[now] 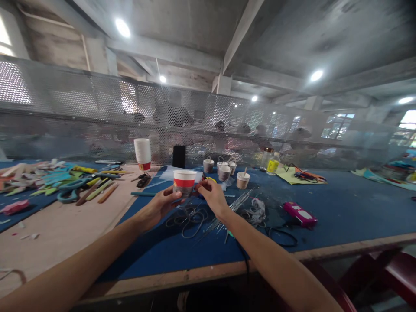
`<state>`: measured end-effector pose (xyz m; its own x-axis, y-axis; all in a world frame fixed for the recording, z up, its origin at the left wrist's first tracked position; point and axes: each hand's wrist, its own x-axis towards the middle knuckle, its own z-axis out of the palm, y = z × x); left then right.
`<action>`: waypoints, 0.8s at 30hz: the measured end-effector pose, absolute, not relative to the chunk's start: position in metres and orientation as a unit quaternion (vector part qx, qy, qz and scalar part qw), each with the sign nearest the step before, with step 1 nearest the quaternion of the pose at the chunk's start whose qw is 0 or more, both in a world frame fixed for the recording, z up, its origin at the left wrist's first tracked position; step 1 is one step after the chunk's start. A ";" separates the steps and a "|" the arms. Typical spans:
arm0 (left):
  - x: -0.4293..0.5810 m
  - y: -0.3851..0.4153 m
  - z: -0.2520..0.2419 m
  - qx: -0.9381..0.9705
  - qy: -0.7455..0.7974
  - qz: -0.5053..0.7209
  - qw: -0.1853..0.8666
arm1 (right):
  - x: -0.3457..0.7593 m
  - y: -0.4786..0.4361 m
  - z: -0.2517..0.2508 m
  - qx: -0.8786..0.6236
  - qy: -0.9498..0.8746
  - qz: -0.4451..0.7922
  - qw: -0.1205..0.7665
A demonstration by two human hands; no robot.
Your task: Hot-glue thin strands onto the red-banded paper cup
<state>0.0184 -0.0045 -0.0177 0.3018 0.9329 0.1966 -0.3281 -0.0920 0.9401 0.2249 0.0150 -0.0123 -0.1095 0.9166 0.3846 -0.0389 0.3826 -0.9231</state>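
Note:
My left hand (162,203) is closed round a paper cup (184,178), held upright above the blue table mat. White shows at its top, a red band below, and its lower part is covered in grey, perhaps by wound cord. At the cup's right side, my right hand (212,195) has its fingers pinched together; what they grip is too small to make out. Under the hands lies a loose grey cord (190,221) in loops. Thin metal wires (227,212) and a tangled grey bundle (256,212) rest to the right.
Several small grey-covered cups (224,173) stand behind, beside a beige cup (243,180) with a stick. A cup stack (142,151) and phone (179,156) stand near the mesh partition (208,117). Scissors (69,188) lie left; a magenta box (299,214) and yellow-labelled bottle (273,164) are right.

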 end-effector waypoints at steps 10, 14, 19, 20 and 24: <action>0.015 -0.001 -0.020 0.540 0.277 0.495 0.622 | 0.226 0.015 -0.010 -0.368 -0.624 0.402 0.560; 0.014 0.001 -0.023 0.543 0.272 0.491 0.625 | 0.226 0.015 -0.010 -0.365 -0.622 0.411 0.557; 0.014 0.001 -0.023 0.538 0.276 0.491 0.627 | 0.226 0.015 -0.010 -0.364 -0.617 0.423 0.555; 0.014 0.001 -0.023 0.537 0.276 0.492 0.628 | 0.226 0.016 -0.011 -0.363 -0.618 0.422 0.555; 0.014 0.002 -0.024 0.525 0.276 0.493 0.636 | 0.227 0.017 -0.012 -0.359 -0.618 0.427 0.553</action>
<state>0.0139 0.0023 -0.0241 0.3607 0.9178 0.1659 -0.3376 -0.0374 0.9406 0.2271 0.0172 -0.0121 -0.1300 0.9166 0.3781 -0.0290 0.3776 -0.9255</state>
